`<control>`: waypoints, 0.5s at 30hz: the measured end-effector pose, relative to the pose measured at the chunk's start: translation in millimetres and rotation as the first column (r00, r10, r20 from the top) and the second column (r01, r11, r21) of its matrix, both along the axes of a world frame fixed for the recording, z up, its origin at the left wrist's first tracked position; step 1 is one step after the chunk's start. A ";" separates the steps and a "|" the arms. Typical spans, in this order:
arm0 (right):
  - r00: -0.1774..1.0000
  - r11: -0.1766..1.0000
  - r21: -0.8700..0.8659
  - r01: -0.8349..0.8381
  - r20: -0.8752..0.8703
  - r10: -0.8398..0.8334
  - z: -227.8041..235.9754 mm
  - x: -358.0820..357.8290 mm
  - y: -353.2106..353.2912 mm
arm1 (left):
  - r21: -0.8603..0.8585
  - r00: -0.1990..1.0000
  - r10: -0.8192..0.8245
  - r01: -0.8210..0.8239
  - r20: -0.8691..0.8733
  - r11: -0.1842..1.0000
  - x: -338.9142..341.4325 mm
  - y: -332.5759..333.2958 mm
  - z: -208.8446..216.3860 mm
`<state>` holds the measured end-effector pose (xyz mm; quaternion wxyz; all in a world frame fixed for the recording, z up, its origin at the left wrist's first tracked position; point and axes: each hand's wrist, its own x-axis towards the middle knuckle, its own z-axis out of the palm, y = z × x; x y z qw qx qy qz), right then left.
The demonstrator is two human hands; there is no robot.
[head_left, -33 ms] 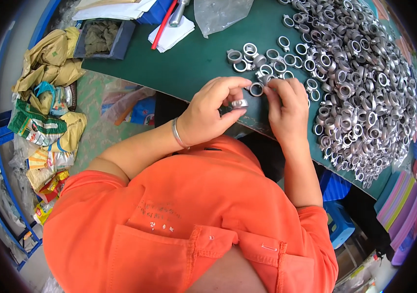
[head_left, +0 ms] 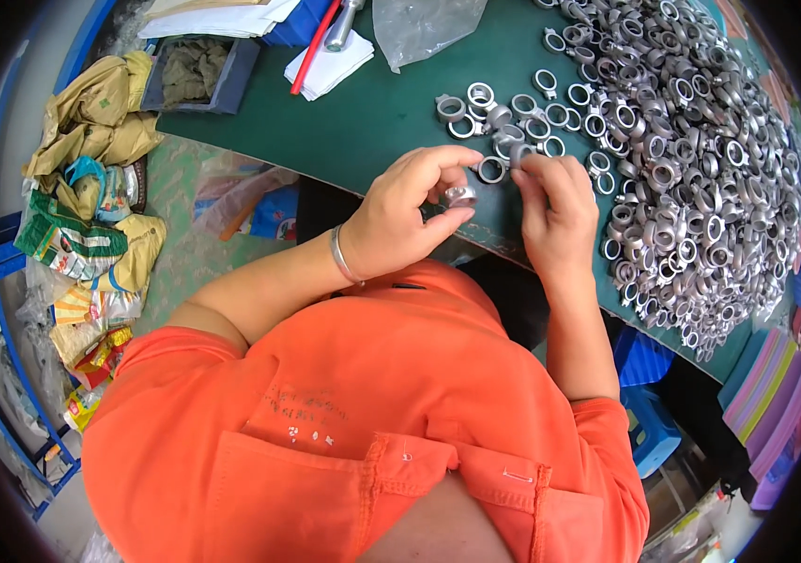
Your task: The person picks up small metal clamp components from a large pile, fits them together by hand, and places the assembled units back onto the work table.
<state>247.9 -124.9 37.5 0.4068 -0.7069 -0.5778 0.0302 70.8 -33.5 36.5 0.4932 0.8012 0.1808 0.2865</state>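
My left hand (head_left: 411, 202) is closed around a shiny metal ring clamp (head_left: 460, 196), which sits between the thumb and curled fingers just off the table's near edge. To its right, my right hand (head_left: 558, 202) pinches another grey ring clamp (head_left: 518, 154) at its fingertips. Between the two hands, a single ring clamp (head_left: 491, 170) lies at the table edge. Just beyond my fingertips, a loose group of grey ring clamps (head_left: 480, 96) is spread on the green table (head_left: 353, 141).
A large heap of ring clamps (head_left: 691, 169) covers the table's right side. Toward the back are a clear plastic bag (head_left: 424, 28), a red stick (head_left: 316, 47) on white paper (head_left: 342, 68) and a grey bin (head_left: 231, 80). Crumpled sacks (head_left: 91, 122) line the left; a blue stool (head_left: 652, 432) stands at lower right.
My right hand has shifted slightly to the right, and the ring clamp at its fingertips now shows more plainly. In my left hand, the ring clamp has tilted a little.
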 end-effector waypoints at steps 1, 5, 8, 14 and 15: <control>0.991 1.000 0.015 -0.013 -0.133 0.015 2.8 -0.2 -4.9 | -0.041 1.000 0.029 -0.029 -0.012 0.999 1.2 -0.8 1.0; 0.689 0.995 0.028 -0.091 -0.720 0.083 1.3 -7.0 -26.2 | -0.014 0.999 0.045 -0.044 0.003 0.999 2.2 1.5 5.7; 0.353 0.969 0.154 -0.195 -0.910 0.216 -5.0 -16.4 -33.4 | -0.050 0.998 -0.054 0.052 -0.030 0.997 -2.0 2.6 12.1; 0.242 0.938 0.253 -0.238 -0.919 0.310 -7.7 -26.0 -36.1 | -0.225 0.901 -0.319 0.259 -0.294 0.939 -26.8 0.4 15.8; 0.243 0.938 0.252 -0.236 -0.920 0.308 -7.9 -25.9 -36.3 | -0.257 0.895 -0.305 0.227 -0.324 0.939 -30.4 -3.4 8.6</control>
